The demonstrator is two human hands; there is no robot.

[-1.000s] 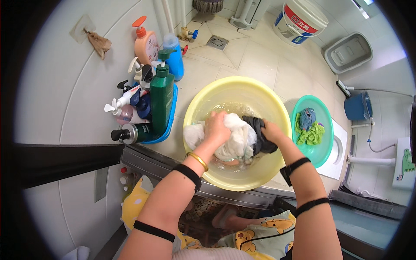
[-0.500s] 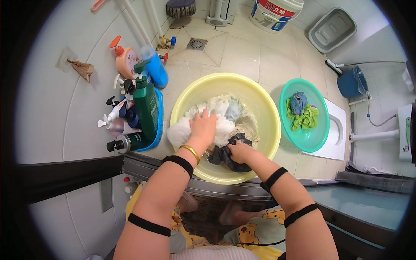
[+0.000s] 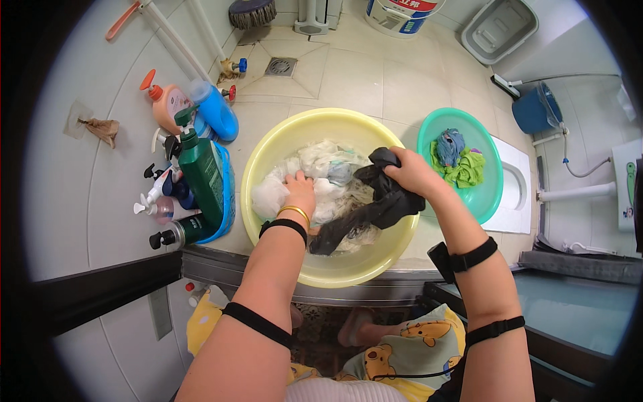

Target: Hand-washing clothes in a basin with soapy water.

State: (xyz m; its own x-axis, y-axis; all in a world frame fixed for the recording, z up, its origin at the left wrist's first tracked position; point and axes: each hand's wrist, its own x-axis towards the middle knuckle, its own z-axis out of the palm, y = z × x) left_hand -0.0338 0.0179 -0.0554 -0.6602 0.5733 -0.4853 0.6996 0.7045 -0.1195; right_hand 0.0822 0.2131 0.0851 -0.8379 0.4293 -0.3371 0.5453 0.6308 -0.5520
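A pale yellow basin (image 3: 258,154) of water holds soaked white laundry (image 3: 328,157) and some beige and pale blue pieces. My left hand (image 3: 299,193) presses on the white laundry at the basin's left side, its fingers slightly apart and their tips partly sunk in the cloth. A wet black garment (image 3: 395,197) is gripped in my right hand (image 3: 414,173) over the basin's right side. The upper part of the garment is bunched in the fingers. Its long lower end trails down to the left into the water.
A green basin (image 3: 492,194) with blue and lime cloths stands at the right, beside a white squat toilet (image 3: 519,194). Pump bottles (image 3: 201,174) crowd a blue basket (image 3: 228,194) at the left. Beyond lie a floor drain (image 3: 280,65) and a white bucket (image 3: 395,19).
My right hand has lifted the black garment up and to the right, stretching it out of the water. The left hand stays on the white laundry, its fingers sunk deeper. The view has shifted slightly.
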